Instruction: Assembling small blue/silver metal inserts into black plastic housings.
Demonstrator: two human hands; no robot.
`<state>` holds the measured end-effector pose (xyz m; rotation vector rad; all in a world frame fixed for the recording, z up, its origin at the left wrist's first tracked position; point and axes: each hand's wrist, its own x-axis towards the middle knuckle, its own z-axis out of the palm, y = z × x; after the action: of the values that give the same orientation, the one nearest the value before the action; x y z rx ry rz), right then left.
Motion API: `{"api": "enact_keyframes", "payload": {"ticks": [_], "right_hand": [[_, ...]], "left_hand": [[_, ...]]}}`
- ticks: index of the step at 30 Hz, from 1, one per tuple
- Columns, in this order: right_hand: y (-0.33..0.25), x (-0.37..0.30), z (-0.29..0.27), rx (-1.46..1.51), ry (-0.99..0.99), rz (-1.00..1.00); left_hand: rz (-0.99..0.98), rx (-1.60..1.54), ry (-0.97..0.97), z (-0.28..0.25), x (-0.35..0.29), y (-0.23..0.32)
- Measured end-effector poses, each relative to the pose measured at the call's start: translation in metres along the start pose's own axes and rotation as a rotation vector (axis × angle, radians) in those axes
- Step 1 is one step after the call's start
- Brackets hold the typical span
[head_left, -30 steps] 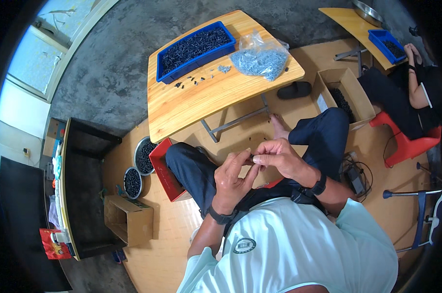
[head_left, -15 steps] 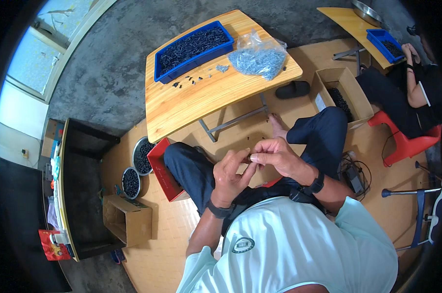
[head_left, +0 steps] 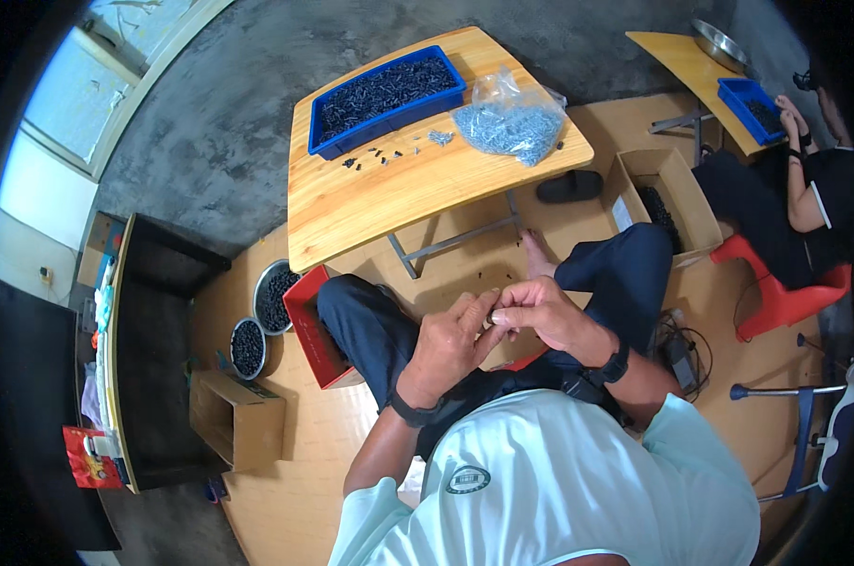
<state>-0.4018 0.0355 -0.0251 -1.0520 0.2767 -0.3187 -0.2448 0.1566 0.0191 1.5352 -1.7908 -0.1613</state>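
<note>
My left hand (head_left: 448, 341) and my right hand (head_left: 548, 319) meet above my lap, fingertips pinched together. Between them shows a small dark piece (head_left: 491, 319), mostly covered by the fingers and too small to name. On the wooden table (head_left: 380, 212) ahead stands a blue tray (head_left: 386, 124) heaped with small black parts. To its right lies a clear plastic bag (head_left: 510, 127) of small grey-blue pieces. A little pile of grey pieces (head_left: 440, 138) and several loose black parts (head_left: 382, 156) are scattered on the wood.
By my left leg is a red box (head_left: 316, 330), with two metal bowls (head_left: 276, 300) of black parts beyond. An open carton (head_left: 668, 203) stands right of the table. At another table (head_left: 682, 61) a person (head_left: 804, 189) sits on a red stool (head_left: 790, 297), hands at a blue tray.
Both hands stay together at the small piece, with the left fingers now more closed around it. The view has shifted slightly. The other person's hands have moved apart a little.
</note>
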Motion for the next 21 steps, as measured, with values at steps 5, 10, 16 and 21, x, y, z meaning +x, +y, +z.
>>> {"api": "enact_keyframes", "payload": {"ticks": [5, 10, 16, 21], "right_hand": [[0.011, -0.002, -0.008, -0.018, -0.015, 0.034], [0.009, -0.001, 0.000, 0.023, -0.035, 0.045], [0.016, 0.006, -0.003, -0.010, 0.004, 0.055], [0.019, 0.007, -0.008, -0.031, 0.055, 0.089]], "left_hand": [[-0.015, 0.058, -0.084, 0.005, -0.009, -0.001], [0.025, 0.081, -0.028, 0.007, -0.018, -0.004], [0.066, 0.145, 0.021, 0.013, -0.023, -0.017], [0.118, 0.124, 0.000, 0.017, -0.024, -0.029]]}}
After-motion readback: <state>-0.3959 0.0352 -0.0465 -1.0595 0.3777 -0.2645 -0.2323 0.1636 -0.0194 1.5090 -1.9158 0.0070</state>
